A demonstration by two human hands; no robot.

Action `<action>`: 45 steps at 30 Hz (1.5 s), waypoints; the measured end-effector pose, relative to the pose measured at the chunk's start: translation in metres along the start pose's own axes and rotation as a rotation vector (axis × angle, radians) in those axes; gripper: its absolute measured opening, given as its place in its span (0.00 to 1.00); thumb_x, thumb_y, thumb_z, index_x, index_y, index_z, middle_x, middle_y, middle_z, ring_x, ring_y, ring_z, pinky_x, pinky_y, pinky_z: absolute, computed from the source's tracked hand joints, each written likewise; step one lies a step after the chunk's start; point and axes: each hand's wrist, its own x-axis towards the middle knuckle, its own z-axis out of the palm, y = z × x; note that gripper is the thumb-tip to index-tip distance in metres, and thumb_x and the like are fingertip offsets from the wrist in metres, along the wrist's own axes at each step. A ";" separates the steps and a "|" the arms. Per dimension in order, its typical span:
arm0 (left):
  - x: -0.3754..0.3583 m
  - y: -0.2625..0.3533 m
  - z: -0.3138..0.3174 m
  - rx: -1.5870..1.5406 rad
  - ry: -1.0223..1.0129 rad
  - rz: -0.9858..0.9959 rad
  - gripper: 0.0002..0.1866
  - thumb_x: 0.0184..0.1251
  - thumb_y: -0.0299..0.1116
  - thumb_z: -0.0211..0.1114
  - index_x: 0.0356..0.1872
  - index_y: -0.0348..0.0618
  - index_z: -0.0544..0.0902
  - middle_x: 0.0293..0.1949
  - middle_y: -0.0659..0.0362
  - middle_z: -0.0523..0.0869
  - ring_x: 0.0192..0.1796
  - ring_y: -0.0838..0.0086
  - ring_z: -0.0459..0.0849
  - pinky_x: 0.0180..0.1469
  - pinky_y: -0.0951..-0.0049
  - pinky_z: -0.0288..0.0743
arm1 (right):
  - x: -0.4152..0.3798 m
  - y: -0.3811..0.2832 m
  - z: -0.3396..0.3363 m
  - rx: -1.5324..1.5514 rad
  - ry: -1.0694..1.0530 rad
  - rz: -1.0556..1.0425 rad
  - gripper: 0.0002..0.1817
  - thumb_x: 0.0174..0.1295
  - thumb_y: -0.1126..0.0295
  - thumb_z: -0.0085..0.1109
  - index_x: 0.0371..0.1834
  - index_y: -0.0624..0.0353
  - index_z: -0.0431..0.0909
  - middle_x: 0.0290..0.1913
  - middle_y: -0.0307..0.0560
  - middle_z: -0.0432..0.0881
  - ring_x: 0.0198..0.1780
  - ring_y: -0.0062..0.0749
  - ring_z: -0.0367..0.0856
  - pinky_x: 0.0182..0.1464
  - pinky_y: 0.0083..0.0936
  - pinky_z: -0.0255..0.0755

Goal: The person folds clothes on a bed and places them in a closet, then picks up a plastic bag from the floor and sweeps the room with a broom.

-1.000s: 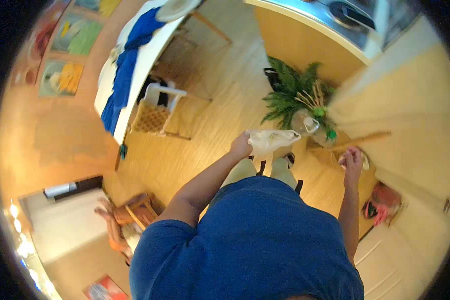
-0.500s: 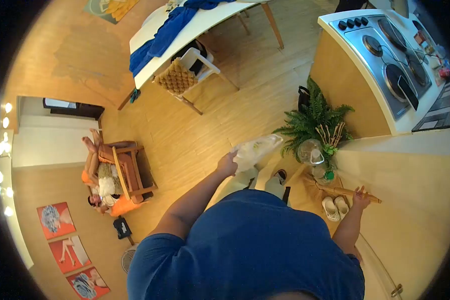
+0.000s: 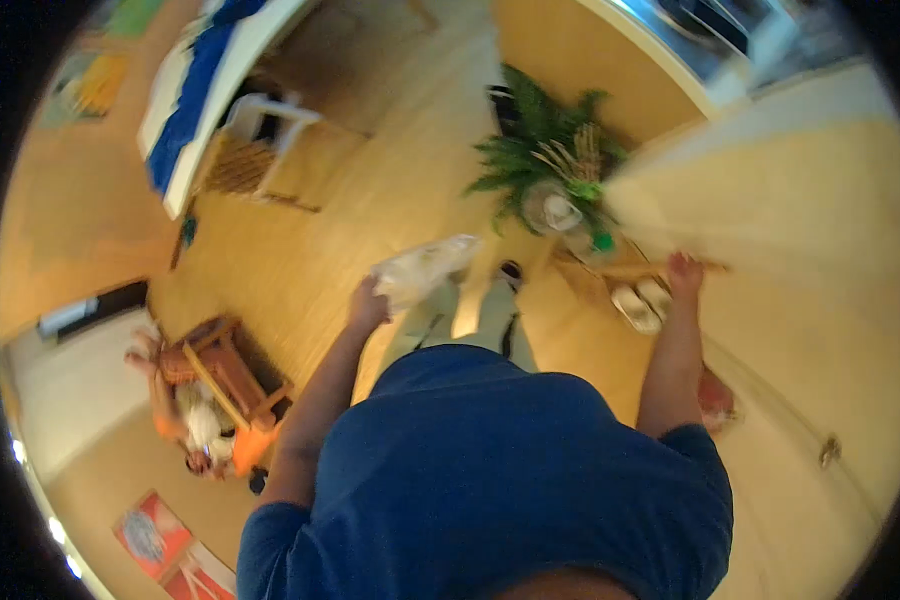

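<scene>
My left hand (image 3: 370, 303) is closed on the gathered end of a clear plastic bag (image 3: 425, 272), which stretches out in front of my legs. Something pale shows through the bag, too blurred to name. To the right, my right hand (image 3: 684, 272) is wrapped over a light wooden bar (image 3: 713, 267) beside the wall. Left of that hand are a large clear plastic bottle (image 3: 550, 207) and another bottle with a green cap (image 3: 602, 242), close to a green fern (image 3: 530, 130). A pair of white clogs (image 3: 642, 305) lies below the bar.
A person lies on a wooden chair (image 3: 232, 370) at the left. Farther off stand a white table (image 3: 178, 185) with blue cloth and a chair with a woven back (image 3: 240, 165). The stove counter (image 3: 600, 60) is at the upper right, and a door handle (image 3: 830, 450) at the lower right.
My view has turned and blurred, so the room sits lower left and the stove is mostly cut off. The bag stays in my left hand, and my right hand stays at the wooden bar.
</scene>
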 end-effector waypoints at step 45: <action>0.039 0.023 0.050 0.186 -0.417 0.495 0.32 0.52 0.42 0.56 0.60 0.49 0.58 0.43 0.49 0.77 0.39 0.65 0.78 0.40 0.72 0.71 | -0.277 0.164 0.065 -1.345 -0.256 -0.964 0.13 0.44 0.73 0.60 0.31 0.64 0.67 0.28 0.42 0.70 0.30 0.25 0.69 0.32 0.23 0.66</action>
